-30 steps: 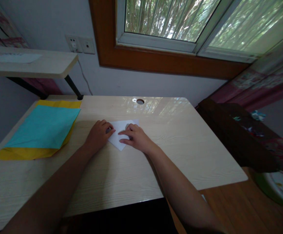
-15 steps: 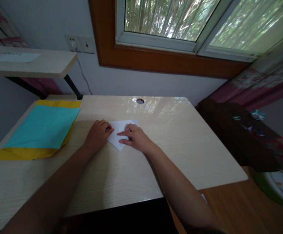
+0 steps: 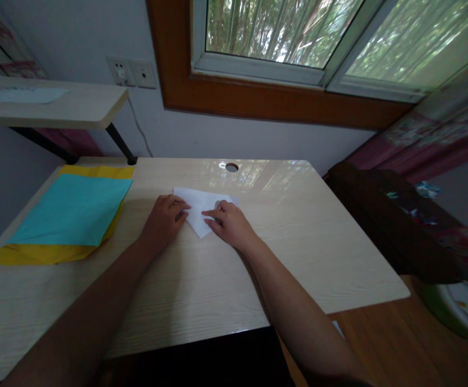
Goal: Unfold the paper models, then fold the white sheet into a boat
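Observation:
A folded white sheet of paper lies on the desk with a pointed corner toward me. Its left side is held by my left hand, whose thumb and fingers close in at the edge. My right hand grips the right side, the index finger and thumb reaching over the top of the paper and the other fingers curled at the edge. Part of the paper's right end is covered by that hand.
A turquoise sheet rests on yellow paper at the desk's left. Behind it stands a raised shelf on black legs. A round cable hole sits near the desk's back edge, below the window.
The paper has shifted slightly away from me and turned, so its upper left corner now shows above my left hand. My right hand has moved a little up and right.

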Available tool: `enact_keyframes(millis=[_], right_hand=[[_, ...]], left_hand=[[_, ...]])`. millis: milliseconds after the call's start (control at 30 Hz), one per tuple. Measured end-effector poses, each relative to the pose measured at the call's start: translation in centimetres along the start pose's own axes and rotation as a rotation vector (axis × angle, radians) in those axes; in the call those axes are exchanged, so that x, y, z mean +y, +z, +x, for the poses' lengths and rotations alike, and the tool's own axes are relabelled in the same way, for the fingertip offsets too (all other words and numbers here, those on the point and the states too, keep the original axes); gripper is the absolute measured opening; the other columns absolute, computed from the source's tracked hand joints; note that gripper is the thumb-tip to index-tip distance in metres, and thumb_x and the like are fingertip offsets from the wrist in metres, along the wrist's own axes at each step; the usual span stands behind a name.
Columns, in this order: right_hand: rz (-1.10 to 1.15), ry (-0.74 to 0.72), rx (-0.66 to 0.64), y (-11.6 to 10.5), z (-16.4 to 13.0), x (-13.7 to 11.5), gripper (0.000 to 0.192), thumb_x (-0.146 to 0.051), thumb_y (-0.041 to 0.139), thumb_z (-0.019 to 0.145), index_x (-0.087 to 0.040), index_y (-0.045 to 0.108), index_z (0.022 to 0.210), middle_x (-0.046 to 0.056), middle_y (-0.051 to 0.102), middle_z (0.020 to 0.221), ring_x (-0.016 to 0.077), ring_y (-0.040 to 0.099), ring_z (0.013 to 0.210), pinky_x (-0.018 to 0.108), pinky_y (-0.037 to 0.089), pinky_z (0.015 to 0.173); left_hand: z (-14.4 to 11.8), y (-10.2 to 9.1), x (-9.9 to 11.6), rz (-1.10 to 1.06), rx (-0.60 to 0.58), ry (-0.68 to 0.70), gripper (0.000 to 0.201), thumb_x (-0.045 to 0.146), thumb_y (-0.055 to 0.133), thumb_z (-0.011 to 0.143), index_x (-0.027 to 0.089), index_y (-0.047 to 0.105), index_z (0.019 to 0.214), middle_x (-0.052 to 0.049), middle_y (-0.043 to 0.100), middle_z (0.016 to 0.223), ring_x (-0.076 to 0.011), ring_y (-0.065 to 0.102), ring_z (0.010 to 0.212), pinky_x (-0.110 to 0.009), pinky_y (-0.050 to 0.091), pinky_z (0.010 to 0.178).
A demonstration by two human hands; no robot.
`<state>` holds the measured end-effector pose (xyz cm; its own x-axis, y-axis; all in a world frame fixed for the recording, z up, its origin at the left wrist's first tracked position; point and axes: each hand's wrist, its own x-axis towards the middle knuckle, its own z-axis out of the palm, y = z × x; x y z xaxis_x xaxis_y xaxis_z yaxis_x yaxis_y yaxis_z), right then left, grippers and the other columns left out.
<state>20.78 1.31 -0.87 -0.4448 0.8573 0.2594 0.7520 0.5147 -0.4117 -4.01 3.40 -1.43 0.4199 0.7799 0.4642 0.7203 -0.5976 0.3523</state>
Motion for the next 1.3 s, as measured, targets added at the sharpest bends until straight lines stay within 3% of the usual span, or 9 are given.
enact_keyframes(millis=[200,300,900,1300], right_hand=[[-0.069,0.081,0.044,-0.13,0.06,-0.10,0.031,-0.032,0.060,0.099,-0.027,0.072,0.127,0.011,0.060,0.103,0.0238,0.057,0.094,0.038,0.047,0.086],[-0.075,0.082,0.039,-0.16,0.10,-0.13,0.031,-0.031,0.060,0.099,-0.027,0.072,0.127,0.011,0.060,0.103,0.0239,0.057,0.094,0.037,0.047,0.086],[-0.096,0.105,0.011,-0.37,0.17,-0.27,0.032,-0.033,0.058,0.099,-0.029,0.071,0.128,0.009,0.060,0.102,0.0227,0.057,0.095,0.035,0.044,0.085],[-0.094,0.097,0.015,-0.16,0.13,-0.06,0.032,-0.034,0.059,0.099,-0.030,0.071,0.128,0.009,0.059,0.099,0.0228,0.056,0.093,0.035,0.043,0.083]], left_hand=[[-0.10,0.00,0.57,-0.126,-0.142,0.218,0.025,0.022,0.055,0.098,0.025,0.072,0.116,-0.006,0.072,0.122,-0.0233,0.061,0.123,-0.050,0.039,0.117],[-0.29,0.25,0.61,-0.132,-0.205,0.248,0.028,0.024,0.054,0.099,0.025,0.071,0.122,-0.007,0.070,0.131,-0.0226,0.060,0.128,-0.050,0.038,0.118],[-0.07,-0.07,0.40,0.190,-0.272,-0.144,0.047,0.036,0.034,0.105,0.023,0.058,0.143,-0.005,0.050,0.155,-0.0293,0.038,0.149,-0.059,0.025,0.122],[-0.10,-0.25,0.72,0.300,-0.253,-0.181,0.051,0.042,0.036,0.103,0.022,0.053,0.147,-0.007,0.048,0.157,-0.0341,0.034,0.150,-0.061,0.027,0.119]])
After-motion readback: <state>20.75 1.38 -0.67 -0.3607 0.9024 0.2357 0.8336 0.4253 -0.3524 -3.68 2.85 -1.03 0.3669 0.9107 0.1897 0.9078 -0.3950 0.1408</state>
